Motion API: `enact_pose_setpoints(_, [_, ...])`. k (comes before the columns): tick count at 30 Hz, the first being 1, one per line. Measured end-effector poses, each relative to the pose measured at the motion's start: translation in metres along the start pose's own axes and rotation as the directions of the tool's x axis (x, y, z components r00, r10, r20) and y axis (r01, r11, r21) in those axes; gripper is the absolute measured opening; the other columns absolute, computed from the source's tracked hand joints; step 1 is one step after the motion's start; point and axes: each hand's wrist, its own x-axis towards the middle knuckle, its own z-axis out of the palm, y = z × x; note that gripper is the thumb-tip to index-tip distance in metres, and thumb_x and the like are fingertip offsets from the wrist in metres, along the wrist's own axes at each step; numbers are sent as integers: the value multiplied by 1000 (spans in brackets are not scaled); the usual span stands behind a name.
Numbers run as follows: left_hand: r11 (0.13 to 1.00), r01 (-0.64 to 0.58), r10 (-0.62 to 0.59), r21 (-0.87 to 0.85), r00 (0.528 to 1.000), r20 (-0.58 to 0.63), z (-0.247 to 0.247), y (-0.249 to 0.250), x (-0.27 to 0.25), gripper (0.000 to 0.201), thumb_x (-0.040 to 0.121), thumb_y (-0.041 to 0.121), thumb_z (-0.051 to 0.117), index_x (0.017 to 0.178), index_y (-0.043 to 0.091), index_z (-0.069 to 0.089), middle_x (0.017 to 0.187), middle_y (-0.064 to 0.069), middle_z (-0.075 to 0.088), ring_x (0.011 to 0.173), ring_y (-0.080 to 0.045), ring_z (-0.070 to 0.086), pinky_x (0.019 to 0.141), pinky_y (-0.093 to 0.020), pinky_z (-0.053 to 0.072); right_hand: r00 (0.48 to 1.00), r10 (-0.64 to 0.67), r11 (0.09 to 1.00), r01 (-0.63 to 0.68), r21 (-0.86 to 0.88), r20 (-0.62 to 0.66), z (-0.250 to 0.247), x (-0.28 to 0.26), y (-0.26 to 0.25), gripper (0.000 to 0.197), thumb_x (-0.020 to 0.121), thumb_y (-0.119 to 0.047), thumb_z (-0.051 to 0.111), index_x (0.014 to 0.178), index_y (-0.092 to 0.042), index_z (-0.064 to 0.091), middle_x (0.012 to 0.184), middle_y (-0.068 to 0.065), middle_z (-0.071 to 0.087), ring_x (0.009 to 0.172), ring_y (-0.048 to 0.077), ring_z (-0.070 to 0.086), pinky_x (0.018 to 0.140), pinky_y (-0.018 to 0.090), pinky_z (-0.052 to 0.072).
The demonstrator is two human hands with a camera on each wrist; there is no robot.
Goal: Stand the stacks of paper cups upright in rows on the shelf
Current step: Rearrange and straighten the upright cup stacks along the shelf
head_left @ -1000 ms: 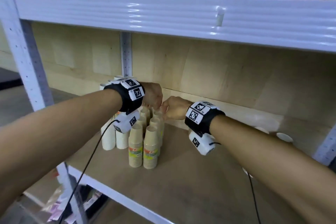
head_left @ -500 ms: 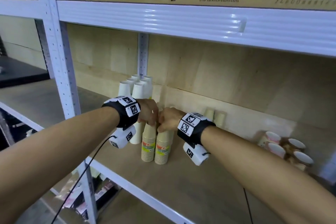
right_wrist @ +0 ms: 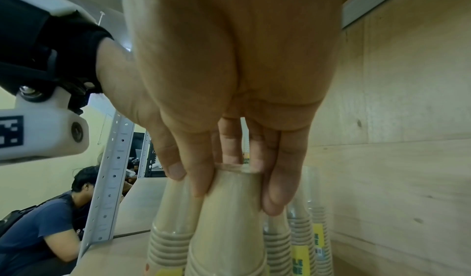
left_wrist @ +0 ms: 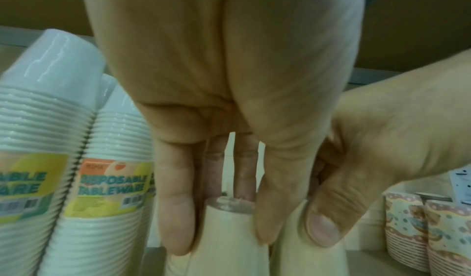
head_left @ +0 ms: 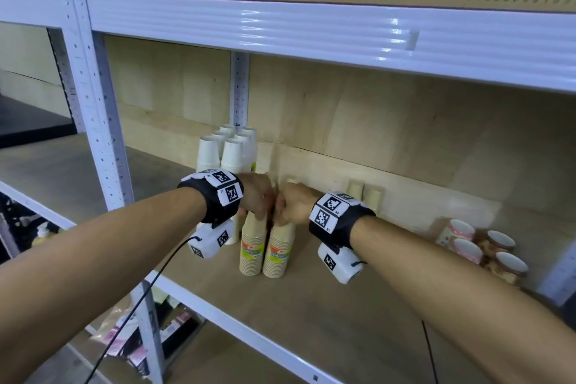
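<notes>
Two tan stacks of paper cups stand upright side by side on the wooden shelf [head_left: 311,315]. My left hand [head_left: 258,196] grips the top of the left tan stack [head_left: 252,246], fingers [left_wrist: 175,216] curled down its sides. My right hand [head_left: 293,204] grips the top of the right tan stack [head_left: 278,251] the same way, fingers [right_wrist: 280,183] around its top cup [right_wrist: 229,220]. Both hands touch each other. More tan stacks [right_wrist: 300,238] stand behind them. White cup stacks [head_left: 230,153] stand in rows to the left, near the back wall.
Patterned cup stacks [head_left: 480,249] lie on their sides at the shelf's right. Two tan stacks [head_left: 364,196] stand against the back wall. A white upright post [head_left: 99,140] is at left, a white beam [head_left: 311,31] with cardboard boxes overhead. A person [right_wrist: 51,230] crouches beyond the shelf.
The view has swung, so the hands and stacks now sit lower and more central. Both hands keep hold of the tops of the two front tan stacks.
</notes>
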Motion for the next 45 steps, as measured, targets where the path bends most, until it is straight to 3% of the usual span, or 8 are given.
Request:
enact_pose_setpoints(5, [999,-30,31,-9,997,69,-4,19,9,33,80,14,74,113,11,69,110,-7,68,83,-22,70,67,-30,60,999,34,999,-33,-25,6,-8,-8,17,30,81,-22,77,105,-6,71,98,5,67,87,17,61,58,22,44])
enact_pose_setpoints(12, [989,-146,145,9,986,77,-11,60,35,28,80,16,74,107,14,70,104,-6,70,72,-15,66,57,-23,54,988,153,987,-154,-38,-25,-23,-23,60,39,77,-27,79,110,-8,70,106,6,69,97,22,66,81,33,56])
enact_pose_setpoints(15, [982,-188,188,10,982,16,-14,81,49,23,79,15,74,102,19,71,94,0,68,68,-11,62,52,-21,48,977,209,976,-211,-49,-43,-28,-29,84,38,76,-27,80,108,-9,70,104,7,71,94,22,67,80,33,57])
enact_pose_setpoints(20, [972,-234,233,-5,970,-65,-14,109,77,23,78,8,72,101,15,71,98,-3,63,68,-14,59,48,-21,47,954,287,955,-291,-48,-84,-39,-44,122,31,78,-23,78,103,-6,73,101,7,70,88,20,64,71,28,50])
enact_pose_setpoints(26, [957,-291,289,12,944,-160,-10,130,110,21,77,11,74,97,18,70,109,-1,62,94,-18,59,71,-25,47,912,392,913,-402,-73,-125,-46,-51,163,36,82,-24,75,111,-3,69,110,11,68,98,25,65,72,28,49])
enact_pose_setpoints(32, [952,-305,296,-17,936,-191,-6,142,137,23,79,14,74,101,17,71,106,-2,64,91,-18,60,72,-25,50,854,481,871,-491,-5,-198,-43,-48,200,29,89,-18,65,111,0,67,113,15,67,89,25,63,67,26,42])
enact_pose_setpoints(37, [952,-306,297,-24,936,-190,-6,146,152,24,80,15,74,104,16,70,100,0,62,90,-18,60,71,-25,47,830,515,853,-520,36,-215,-46,-38,221,30,80,-17,73,105,0,68,106,14,68,86,25,65,66,26,46])
enact_pose_setpoints(45, [946,-320,310,-49,938,-156,-4,144,173,29,82,17,73,111,16,70,115,-3,65,102,-19,62,85,-29,53,827,497,863,-503,50,-264,-47,-17,238,32,82,-19,70,108,-3,63,110,15,64,96,31,64,77,33,53])
